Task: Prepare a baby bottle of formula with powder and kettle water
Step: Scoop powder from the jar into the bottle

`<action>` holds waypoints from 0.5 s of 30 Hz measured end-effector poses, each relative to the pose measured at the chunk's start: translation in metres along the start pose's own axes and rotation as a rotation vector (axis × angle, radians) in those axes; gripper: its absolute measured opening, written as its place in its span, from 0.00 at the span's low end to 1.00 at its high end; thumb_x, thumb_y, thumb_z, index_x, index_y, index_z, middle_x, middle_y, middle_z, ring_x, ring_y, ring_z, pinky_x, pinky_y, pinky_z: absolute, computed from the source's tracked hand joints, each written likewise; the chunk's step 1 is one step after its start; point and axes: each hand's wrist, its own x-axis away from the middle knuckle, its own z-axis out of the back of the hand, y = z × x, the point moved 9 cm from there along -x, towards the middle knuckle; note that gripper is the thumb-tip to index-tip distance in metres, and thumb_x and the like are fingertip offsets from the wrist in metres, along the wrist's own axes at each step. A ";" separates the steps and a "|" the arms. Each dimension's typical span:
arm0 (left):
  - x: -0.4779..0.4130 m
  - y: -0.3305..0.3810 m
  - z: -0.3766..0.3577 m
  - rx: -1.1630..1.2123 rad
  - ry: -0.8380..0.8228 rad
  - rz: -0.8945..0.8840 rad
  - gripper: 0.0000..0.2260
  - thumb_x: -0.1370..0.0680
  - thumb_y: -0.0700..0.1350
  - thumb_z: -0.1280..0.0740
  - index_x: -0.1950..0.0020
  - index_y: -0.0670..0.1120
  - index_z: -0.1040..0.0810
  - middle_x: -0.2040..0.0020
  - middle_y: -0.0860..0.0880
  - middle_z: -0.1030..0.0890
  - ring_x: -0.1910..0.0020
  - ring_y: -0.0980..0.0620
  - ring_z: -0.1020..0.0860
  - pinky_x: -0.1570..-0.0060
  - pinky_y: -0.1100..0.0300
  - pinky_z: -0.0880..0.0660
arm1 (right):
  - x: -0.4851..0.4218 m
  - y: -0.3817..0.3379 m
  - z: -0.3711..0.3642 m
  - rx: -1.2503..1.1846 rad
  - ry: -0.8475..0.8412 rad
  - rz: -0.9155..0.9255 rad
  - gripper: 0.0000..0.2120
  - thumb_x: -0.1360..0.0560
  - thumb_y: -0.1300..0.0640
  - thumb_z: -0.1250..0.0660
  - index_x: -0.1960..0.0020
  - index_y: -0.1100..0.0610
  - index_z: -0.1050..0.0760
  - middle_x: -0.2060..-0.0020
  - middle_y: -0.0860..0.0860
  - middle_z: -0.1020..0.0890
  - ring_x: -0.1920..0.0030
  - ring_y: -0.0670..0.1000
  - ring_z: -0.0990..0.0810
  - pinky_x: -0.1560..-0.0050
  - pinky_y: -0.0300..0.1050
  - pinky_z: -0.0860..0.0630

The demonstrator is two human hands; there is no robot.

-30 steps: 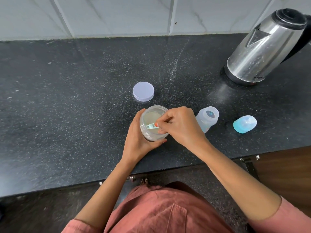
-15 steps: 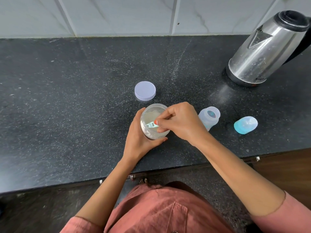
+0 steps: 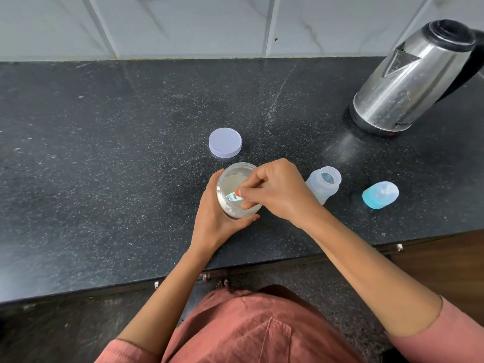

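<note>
Near the front edge of the dark speckled worktop [image 3: 104,179], the left hand [image 3: 216,224] grips a clear powder jar [image 3: 229,176], palm against its 9 o'clock side and the thumb curled round the near wall. The jar's open mouth faces up toward the camera, and pale powder [image 3: 230,184] shows inside. The right hand [image 3: 277,192] comes in from 3 o'clock over the jar's rim, its fingers bunched narrow and pinching the handle of a small teal scoop [image 3: 232,197], whose visible end lies inside the jar above the powder; whether the scoop holds any powder cannot be told. At 12 o'clock from the jar, just beyond it and apart, a round lilac lid [image 3: 225,142] lies flat on the worktop. At 3 o'clock from the jar, just past the right hand, the baby bottle [image 3: 323,186] stands with its mouth open, its lower left part hidden by the hand. Farther along at 3 o'clock, near the bottle but not touching, a blue bottle cap [image 3: 380,195] lies on its side. At about 2 o'clock, well apart, a steel kettle [image 3: 411,79] with a black lid and handle sits close to the white tiled wall [image 3: 183,24].
</note>
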 end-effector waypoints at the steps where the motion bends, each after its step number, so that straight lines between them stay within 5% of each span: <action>1: 0.000 -0.001 0.000 -0.005 -0.001 0.004 0.42 0.42 0.52 0.20 0.33 0.51 0.37 0.40 0.55 0.25 0.40 0.56 0.25 0.41 0.52 0.28 | 0.000 0.000 0.000 0.011 -0.004 0.005 0.06 0.32 0.66 0.31 0.67 0.59 0.20 0.68 0.57 0.16 0.69 0.44 0.18 0.60 0.37 0.23; 7: 0.001 0.000 -0.001 0.003 -0.002 0.005 0.41 0.41 0.51 0.19 0.34 0.52 0.36 0.40 0.54 0.24 0.41 0.55 0.25 0.41 0.51 0.27 | 0.001 0.009 0.004 -0.174 0.059 -0.050 0.08 0.32 0.66 0.31 0.67 0.56 0.21 0.69 0.54 0.17 0.70 0.46 0.17 0.62 0.38 0.21; 15: -0.002 0.007 0.005 0.026 0.016 -0.030 0.39 0.42 0.54 0.21 0.37 0.65 0.38 0.40 0.59 0.27 0.41 0.64 0.28 0.43 0.72 0.33 | 0.004 0.043 0.016 -0.563 0.092 -0.223 0.03 0.31 0.69 0.30 0.62 0.63 0.21 0.70 0.52 0.18 0.72 0.46 0.18 0.66 0.34 0.21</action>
